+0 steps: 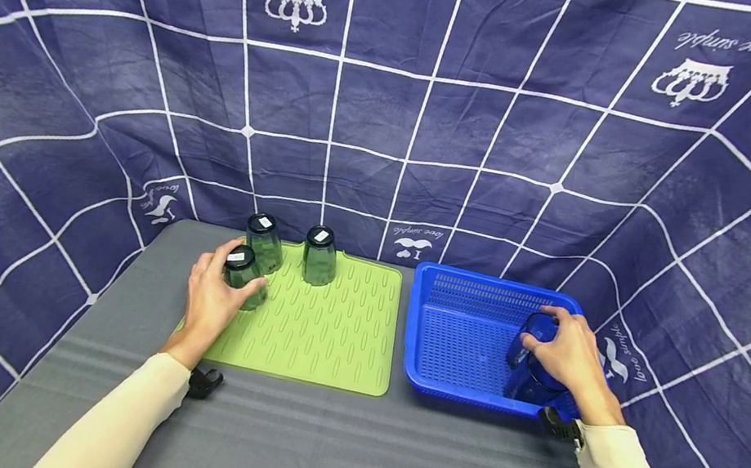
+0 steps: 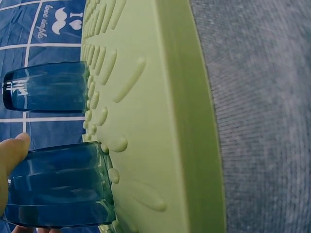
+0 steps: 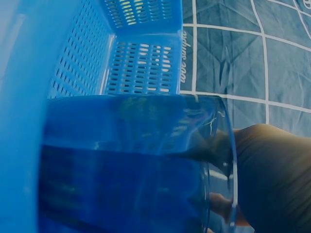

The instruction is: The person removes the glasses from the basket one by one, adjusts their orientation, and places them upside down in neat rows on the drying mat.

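On the left, my left hand point(image 1: 211, 302) grips an upside-down green-tinted drinking glass point(image 1: 252, 294), thumb on one side and fingers round the other. In the left wrist view that glass point(image 2: 60, 184) has its rim down on the light-green ridged mat point(image 1: 327, 342). Two more upturned glasses, one right behind it point(image 1: 266, 249) and one farther right point(image 1: 319, 262), stand at the mat's back. My right hand point(image 1: 575, 354) reaches into the blue basket point(image 1: 454, 388) and holds the rear glass point(image 1: 520, 351) near its top. A front glass point(image 1: 532, 384) stands beside it, mouth up.
Grey cloth point(image 1: 339, 451) covers the tabletop, with a strip of it between mat and basket. The basket has raised perforated walls. A navy checked curtain point(image 1: 381, 111) closes in the back and both sides.
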Action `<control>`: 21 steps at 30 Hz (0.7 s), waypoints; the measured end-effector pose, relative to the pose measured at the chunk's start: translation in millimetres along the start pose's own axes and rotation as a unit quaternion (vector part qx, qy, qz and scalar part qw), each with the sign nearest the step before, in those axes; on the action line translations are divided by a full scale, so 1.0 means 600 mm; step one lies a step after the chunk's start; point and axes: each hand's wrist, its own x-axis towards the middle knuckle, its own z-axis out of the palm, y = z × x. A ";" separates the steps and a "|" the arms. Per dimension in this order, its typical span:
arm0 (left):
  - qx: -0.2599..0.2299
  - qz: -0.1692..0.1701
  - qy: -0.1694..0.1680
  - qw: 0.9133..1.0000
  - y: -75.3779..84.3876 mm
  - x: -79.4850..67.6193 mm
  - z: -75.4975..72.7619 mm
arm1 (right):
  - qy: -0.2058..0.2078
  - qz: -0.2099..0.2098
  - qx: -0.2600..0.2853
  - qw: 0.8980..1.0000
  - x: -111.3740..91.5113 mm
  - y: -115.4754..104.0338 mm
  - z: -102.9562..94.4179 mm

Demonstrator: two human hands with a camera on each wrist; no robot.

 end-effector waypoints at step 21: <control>0.006 -0.011 0.008 1.000 0.006 -0.001 0.000 | 0.007 0.024 0.000 1.000 -0.002 0.002 -0.006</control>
